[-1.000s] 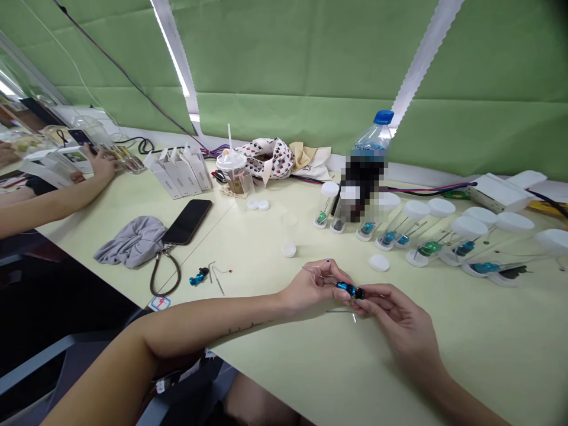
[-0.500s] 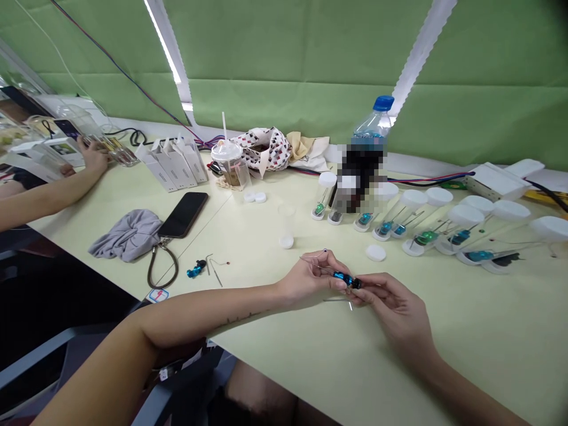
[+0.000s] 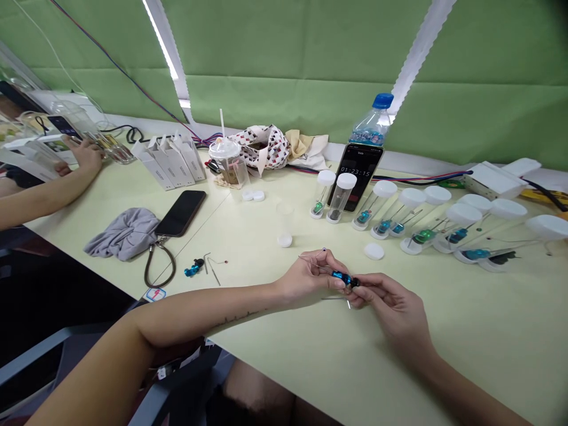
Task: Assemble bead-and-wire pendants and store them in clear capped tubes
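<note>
Both my hands meet over the table around a small shiny blue metal part (image 3: pixel 341 276) with a black end. My left hand (image 3: pixel 307 278) is closed on its blue body, and thin metal rods or wires stick out between the fingers. The fingertips of my right hand (image 3: pixel 393 302) pinch the black end; what else they cover is hidden. Just below the hands lies an L-shaped hex key (image 3: pixel 348 304). To the left rest another blue and black part (image 3: pixel 194 268), a second hex key (image 3: pixel 205 263) and a bent thin wire (image 3: pixel 215 270).
Several capped clear tubes (image 3: pixel 384 204) with blue or green parts stand at the right, near a propped phone (image 3: pixel 355 171) and a bottle (image 3: pixel 370 125). White caps (image 3: pixel 374 251), a dark phone (image 3: pixel 181 213), a grey cloth (image 3: pixel 122 232) and a drink cup (image 3: pixel 228 160) lie around. A co-worker's hand (image 3: pixel 86 155) is far left.
The view has shifted slightly. Both hands keep their grip on the blue part with almost no movement. The propped phone's screen now shows clearly instead of blurred blocks.
</note>
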Available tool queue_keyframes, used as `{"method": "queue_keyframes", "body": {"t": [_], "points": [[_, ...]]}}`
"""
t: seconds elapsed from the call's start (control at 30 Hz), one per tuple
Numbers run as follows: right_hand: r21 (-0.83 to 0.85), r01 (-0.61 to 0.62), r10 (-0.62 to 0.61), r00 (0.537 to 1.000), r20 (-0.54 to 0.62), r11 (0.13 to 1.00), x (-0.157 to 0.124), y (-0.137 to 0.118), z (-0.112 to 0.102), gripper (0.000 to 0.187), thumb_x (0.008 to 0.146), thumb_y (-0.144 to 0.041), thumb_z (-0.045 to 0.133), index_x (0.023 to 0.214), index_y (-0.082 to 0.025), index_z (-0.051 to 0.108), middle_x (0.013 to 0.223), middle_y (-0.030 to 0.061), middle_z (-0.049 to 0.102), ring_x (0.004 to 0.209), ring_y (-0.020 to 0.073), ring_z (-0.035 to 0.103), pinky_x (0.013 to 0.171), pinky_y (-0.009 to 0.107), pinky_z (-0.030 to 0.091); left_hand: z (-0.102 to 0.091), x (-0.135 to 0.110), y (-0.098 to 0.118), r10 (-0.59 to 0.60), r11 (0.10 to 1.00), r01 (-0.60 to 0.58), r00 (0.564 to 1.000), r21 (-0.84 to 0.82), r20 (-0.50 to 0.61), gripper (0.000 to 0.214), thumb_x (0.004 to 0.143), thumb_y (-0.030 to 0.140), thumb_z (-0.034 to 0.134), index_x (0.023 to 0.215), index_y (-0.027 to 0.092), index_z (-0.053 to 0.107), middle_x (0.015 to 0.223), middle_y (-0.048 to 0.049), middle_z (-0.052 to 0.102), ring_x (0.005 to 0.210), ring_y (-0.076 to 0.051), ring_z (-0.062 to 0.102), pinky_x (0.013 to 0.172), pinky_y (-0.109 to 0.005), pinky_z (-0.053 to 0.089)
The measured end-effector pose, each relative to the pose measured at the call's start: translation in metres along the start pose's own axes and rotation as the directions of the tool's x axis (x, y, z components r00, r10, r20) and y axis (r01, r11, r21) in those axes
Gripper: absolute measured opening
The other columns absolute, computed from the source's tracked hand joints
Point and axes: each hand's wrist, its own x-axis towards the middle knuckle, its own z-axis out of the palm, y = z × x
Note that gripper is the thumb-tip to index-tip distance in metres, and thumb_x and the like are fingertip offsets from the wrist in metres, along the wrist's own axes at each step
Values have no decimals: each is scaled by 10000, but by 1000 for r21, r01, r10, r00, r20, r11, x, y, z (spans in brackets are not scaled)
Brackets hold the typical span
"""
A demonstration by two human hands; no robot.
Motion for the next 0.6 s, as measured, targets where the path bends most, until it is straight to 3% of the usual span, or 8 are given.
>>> {"method": "queue_keyframes", "body": {"t": [0.2, 0.33, 0.47, 0.6], "points": [[1, -9, 9, 1000, 27, 1000, 2, 0, -1, 255, 802, -429, 690, 875, -184, 699, 680, 45, 714, 598, 175, 660, 589, 307, 579, 0, 0, -2, 3, 1000, -3, 1000, -19, 13, 289, 678, 235, 809, 823, 112, 592, 914, -89, 668, 794, -167, 658, 770, -369, 499], [-7, -34, 34, 999, 32, 999, 3, 3, -1, 278, 808, -436, 681, 910, -178, 695, 691, 48, 714, 611, 172, 664, 606, 302, 583, 2, 0, 2, 1, 1000, -1, 999, -11, -47, 297, 678, 251, 809, 823, 105, 594, 895, -89, 674, 790, -154, 658, 775, -343, 499], [38, -20, 20, 1000, -12, 999, 4, 5, 1, 324, 775, -404, 723, 1022, -202, 665, 805, 39, 716, 690, 172, 682, 646, 294, 597, 3, 1, 5, 11, 1000, -12, 996, -17, -89, 319, 660, 262, 821, 805, 107, 582, 861, -75, 677, 730, -138, 658, 744, -321, 506], [77, 0, 3, 999, -39, 997, 2, 7, 2, 300, 751, -373, 754, 983, -207, 660, 820, 38, 709, 731, 178, 689, 661, 292, 603, 3, 1, 5, -3, 1000, 4, 996, 15, -92, 328, 651, 270, 826, 803, 109, 584, 881, -72, 673, 732, -135, 654, 756, -330, 504]]}}
